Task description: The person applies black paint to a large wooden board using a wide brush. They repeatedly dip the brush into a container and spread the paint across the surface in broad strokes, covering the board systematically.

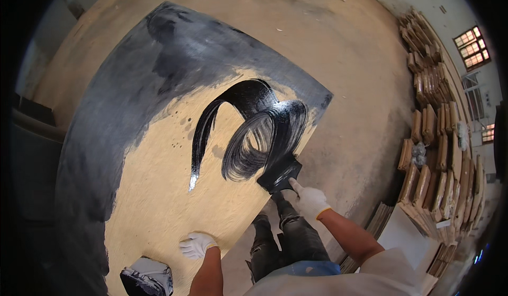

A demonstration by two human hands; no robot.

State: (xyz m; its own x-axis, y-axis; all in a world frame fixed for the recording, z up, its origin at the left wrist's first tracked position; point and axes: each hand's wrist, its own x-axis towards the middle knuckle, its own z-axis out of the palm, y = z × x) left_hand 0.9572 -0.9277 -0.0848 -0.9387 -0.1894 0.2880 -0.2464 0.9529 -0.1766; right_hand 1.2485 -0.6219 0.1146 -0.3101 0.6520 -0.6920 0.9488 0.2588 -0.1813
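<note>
My right hand (311, 199), in a white glove, grips a wide brush (280, 173) coated in black; its index finger stretches along the tool. The brush rests near the right edge of a large pale yellow panel (153, 200). From it, glossy looping strokes of black paint (251, 95) run across the pale surface, streaked as by bristles. My left hand (197, 244), also white-gloved, lies on the panel near its front edge with fingers apart, holding nothing. Just left of it stands a paint-smeared container (148, 275), its contents hard to make out.
Dark grey-black coating (111, 105) covers the panel's far and left parts. Brown wrapped bundles (423, 137) are stacked along the right wall. Flat boards (373, 232) lie beyond my right arm. The concrete floor (365, 68) surrounds the panel's far and right sides.
</note>
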